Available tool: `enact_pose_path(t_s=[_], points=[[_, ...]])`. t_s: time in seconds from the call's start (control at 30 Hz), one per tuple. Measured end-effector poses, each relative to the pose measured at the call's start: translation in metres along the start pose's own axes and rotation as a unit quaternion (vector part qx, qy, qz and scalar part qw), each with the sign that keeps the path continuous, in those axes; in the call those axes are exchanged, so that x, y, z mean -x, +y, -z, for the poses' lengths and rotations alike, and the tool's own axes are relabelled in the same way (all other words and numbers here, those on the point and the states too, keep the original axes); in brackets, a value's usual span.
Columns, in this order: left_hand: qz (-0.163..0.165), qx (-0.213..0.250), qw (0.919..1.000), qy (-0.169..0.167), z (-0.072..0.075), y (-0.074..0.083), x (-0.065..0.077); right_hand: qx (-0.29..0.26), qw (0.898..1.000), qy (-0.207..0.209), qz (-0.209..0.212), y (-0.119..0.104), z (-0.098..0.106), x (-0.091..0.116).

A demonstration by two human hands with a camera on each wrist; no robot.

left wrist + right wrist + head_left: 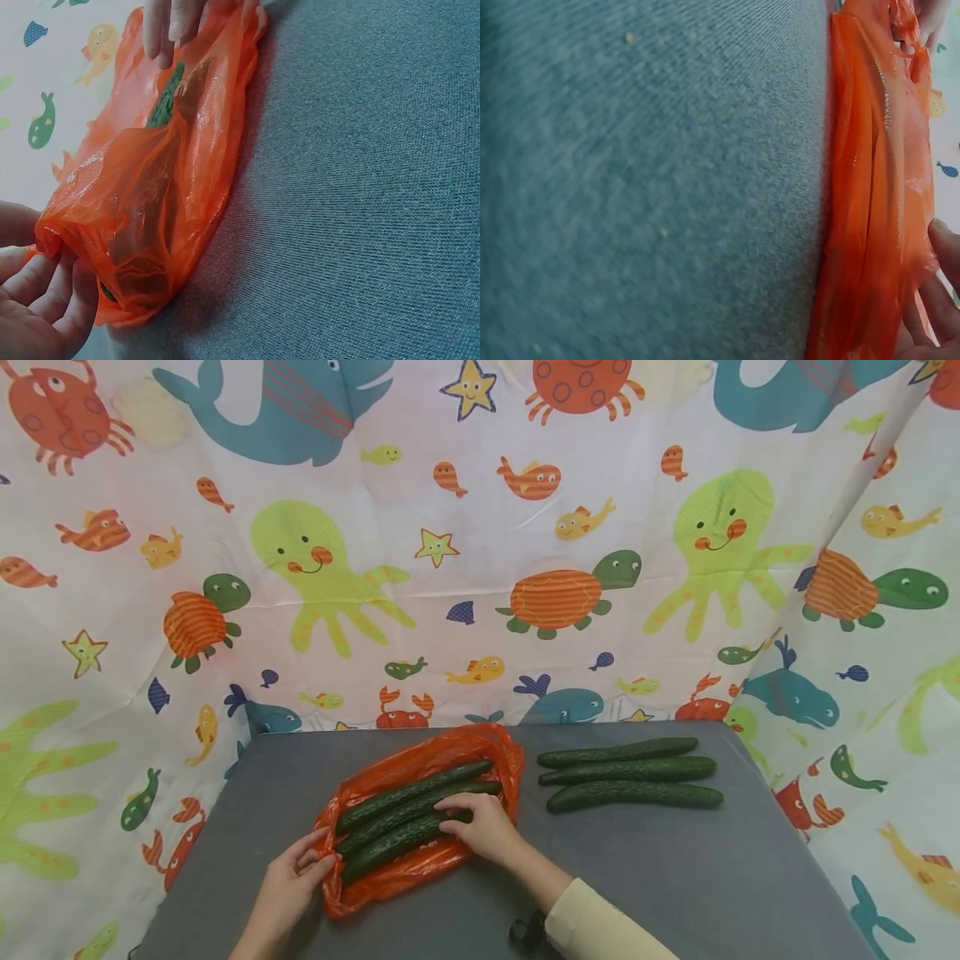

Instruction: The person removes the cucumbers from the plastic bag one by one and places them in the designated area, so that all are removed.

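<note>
An orange plastic bag (420, 881) lies spread on the table, its mouth facing up, with three dark green cucumbers (393, 843) side by side inside. At its left end my left hand (295, 872) pinches the bag's rim between thumb and fingers; the left wrist view shows the gathered film in that hand (45, 300). My right hand (483, 827) reaches over the right part of the bag, thumb and fingers parted at the nearest cucumber's right end. In the right wrist view the thumb and fingers (934, 307) stand apart beside the film.
Three more cucumbers (633, 770) lie in a row to the right of the bag on the grey table (637, 877). A small black object (527, 933) shows by the right sleeve (600, 927). A curtain (465, 552) printed with sea animals surrounds the table's back and sides.
</note>
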State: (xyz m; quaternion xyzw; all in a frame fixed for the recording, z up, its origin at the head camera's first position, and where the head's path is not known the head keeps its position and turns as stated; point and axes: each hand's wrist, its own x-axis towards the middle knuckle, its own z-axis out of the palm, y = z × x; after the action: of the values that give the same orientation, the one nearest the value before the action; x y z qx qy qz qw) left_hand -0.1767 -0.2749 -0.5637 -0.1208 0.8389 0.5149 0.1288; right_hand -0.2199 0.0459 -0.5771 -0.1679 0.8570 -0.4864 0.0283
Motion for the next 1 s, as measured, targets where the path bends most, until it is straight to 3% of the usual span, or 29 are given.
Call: enact_pose_path(t_s=[0.2,0.5,1.0], points=[[0.009,0.0,1.0,0.0,-0.001,0.002,0.0,0.006,1.0,0.005,0.005,0.004,-0.004,-0.002],[0.019,0.01,0.9998,-0.004,-0.004,0.003,0.0,0.01,0.999,-0.005,-0.032,0.009,-0.01,-0.006],[0.015,0.012,0.9997,-0.012,-0.007,0.004,-0.001,0.088,0.995,-0.008,-0.04,-0.001,-0.022,-0.005]])
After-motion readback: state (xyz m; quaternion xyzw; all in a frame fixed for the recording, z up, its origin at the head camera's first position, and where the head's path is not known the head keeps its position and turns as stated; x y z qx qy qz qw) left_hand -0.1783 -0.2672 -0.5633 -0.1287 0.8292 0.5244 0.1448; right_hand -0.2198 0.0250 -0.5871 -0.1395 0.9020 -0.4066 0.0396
